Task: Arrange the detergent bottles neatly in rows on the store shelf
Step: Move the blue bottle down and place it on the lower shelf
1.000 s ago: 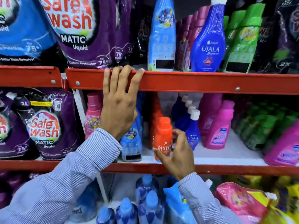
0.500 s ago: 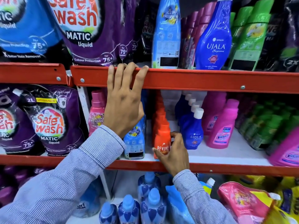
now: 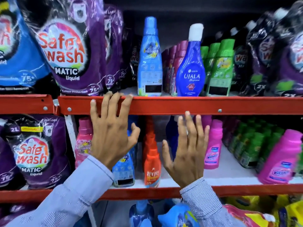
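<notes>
An orange Revive bottle (image 3: 151, 167) stands at the front of the middle shelf, heading a row of orange bottles. My right hand (image 3: 188, 149) hovers just right of it, fingers spread and holding nothing, hiding the blue Ujala bottles behind. My left hand (image 3: 111, 133) rests its fingertips on the red rail (image 3: 180, 105) of the upper shelf. It covers part of a light blue bottle (image 3: 123, 171). A pink bottle (image 3: 83, 141) stands left of that hand. On the upper shelf stand a tall light blue bottle (image 3: 150, 61) and a blue Ujala bottle (image 3: 191, 69).
Purple Safe Wash pouches (image 3: 68, 51) fill the left of both shelves. Pink Vanish bottles (image 3: 213, 148) and rows of green bottles (image 3: 249, 141) stand to the right on the middle shelf. Green bottles (image 3: 221, 69) stand on the upper shelf. Blue bottles (image 3: 141, 212) sit on the shelf below.
My right hand has let go of the orange Revive bottle and risen, opening its fingers. The bottle stays at the shelf front. The view has tilted upward.
</notes>
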Action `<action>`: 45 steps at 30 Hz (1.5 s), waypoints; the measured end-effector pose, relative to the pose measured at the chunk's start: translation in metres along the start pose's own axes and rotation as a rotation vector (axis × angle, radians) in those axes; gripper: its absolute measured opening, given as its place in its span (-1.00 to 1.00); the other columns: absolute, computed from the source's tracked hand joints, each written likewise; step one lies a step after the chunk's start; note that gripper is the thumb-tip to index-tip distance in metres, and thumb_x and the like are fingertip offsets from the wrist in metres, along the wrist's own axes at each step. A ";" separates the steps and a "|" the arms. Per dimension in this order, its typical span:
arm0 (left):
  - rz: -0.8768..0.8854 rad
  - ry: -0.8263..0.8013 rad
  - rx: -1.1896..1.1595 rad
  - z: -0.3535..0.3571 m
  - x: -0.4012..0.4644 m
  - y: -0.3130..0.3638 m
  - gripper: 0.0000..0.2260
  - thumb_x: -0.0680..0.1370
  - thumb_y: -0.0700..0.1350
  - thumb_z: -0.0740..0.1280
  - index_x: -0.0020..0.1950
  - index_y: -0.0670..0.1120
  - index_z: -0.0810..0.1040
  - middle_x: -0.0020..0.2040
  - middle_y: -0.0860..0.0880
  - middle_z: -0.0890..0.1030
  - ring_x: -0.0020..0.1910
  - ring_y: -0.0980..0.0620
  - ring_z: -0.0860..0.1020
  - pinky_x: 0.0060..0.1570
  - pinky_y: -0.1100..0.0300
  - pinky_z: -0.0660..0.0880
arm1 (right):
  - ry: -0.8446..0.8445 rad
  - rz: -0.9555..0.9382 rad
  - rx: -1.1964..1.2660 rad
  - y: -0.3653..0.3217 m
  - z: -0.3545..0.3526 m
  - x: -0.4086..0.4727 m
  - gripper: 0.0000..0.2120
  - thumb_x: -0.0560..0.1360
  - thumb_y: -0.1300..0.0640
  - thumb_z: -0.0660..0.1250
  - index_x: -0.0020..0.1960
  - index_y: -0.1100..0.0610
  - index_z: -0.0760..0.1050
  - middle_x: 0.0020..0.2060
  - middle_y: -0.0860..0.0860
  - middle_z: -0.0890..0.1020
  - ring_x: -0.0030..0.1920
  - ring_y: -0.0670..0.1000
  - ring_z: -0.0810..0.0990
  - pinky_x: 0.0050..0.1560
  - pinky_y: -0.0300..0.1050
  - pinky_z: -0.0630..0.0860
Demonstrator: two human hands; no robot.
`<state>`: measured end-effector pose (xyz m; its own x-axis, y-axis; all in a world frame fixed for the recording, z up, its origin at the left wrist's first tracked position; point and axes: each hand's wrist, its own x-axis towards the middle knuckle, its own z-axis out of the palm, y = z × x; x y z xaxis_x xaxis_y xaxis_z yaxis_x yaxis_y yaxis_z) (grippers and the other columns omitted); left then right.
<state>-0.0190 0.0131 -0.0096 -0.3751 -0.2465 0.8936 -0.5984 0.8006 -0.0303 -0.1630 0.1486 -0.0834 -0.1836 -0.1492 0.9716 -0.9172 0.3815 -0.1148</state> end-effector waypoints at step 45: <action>0.133 0.061 0.056 0.032 0.010 0.052 -0.14 0.35 0.09 0.38 0.62 0.04 0.15 0.46 -0.20 0.33 0.51 -0.30 0.27 0.52 -0.50 -0.05 | 0.241 0.288 0.282 0.039 -0.092 0.100 0.07 0.29 -0.09 0.58 0.55 0.35 0.10 0.43 0.20 0.44 0.39 0.07 0.41 0.40 -0.46 0.17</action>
<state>-0.0768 0.0351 -0.0167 -0.4110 -0.1057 0.9055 -0.5855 0.7919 -0.1733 -0.1851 0.2322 0.0283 -0.3884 0.1556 0.9083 -0.9072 0.1083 -0.4065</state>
